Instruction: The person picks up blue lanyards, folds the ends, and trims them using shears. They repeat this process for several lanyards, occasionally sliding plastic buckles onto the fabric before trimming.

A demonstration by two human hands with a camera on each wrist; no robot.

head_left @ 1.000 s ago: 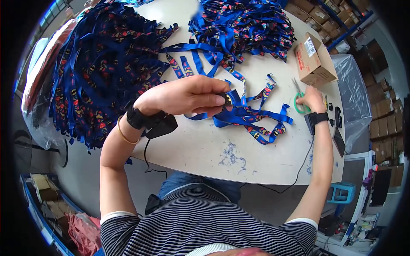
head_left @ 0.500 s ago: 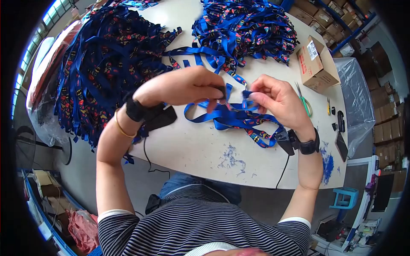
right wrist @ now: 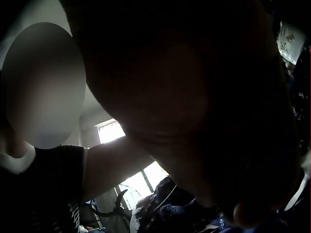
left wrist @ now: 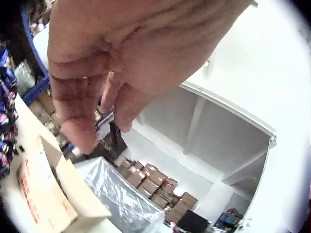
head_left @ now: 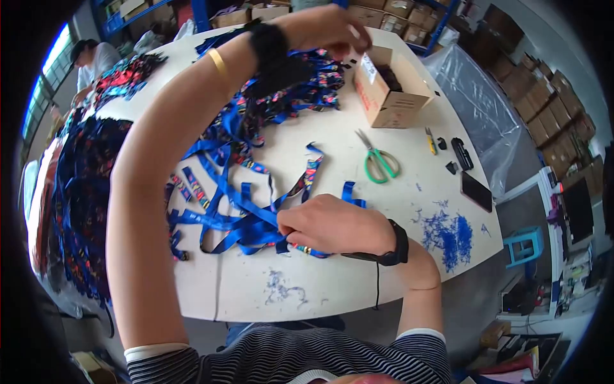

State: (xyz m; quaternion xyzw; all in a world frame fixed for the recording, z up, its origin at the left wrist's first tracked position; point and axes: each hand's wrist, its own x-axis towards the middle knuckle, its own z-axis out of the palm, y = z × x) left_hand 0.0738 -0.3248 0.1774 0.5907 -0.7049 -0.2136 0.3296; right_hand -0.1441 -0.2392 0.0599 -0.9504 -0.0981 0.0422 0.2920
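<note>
My left hand (head_left: 329, 32) is stretched out to the back, beside and above the cardboard box (head_left: 377, 99). Its fingers (left wrist: 80, 128) hang loosely bent in the left wrist view, with nothing seen between them. Dark pieces (head_left: 389, 77) lie inside the box. Nearer to me, my right hand (head_left: 339, 224) holds a blue printed lanyard (head_left: 256, 233) with curled fingers, low over the table. The hand covers the gripped part of the strap. In the right wrist view the right hand (right wrist: 194, 121) is mostly in shadow.
Green-handled scissors (head_left: 382, 168) lie right of the lanyards. Farther right are a yellow-handled tool (head_left: 430, 141), small black parts and a phone (head_left: 476, 192). Blue thread scraps (head_left: 451, 237) dot the table (head_left: 307, 294). Lanyard piles (head_left: 89, 198) fill the left. Another person (head_left: 99, 61) sits far left.
First my right hand left the scissors and came to the lanyard beside my left hand. Then my left hand let go and reached across to the box. The head view has shifted right.
</note>
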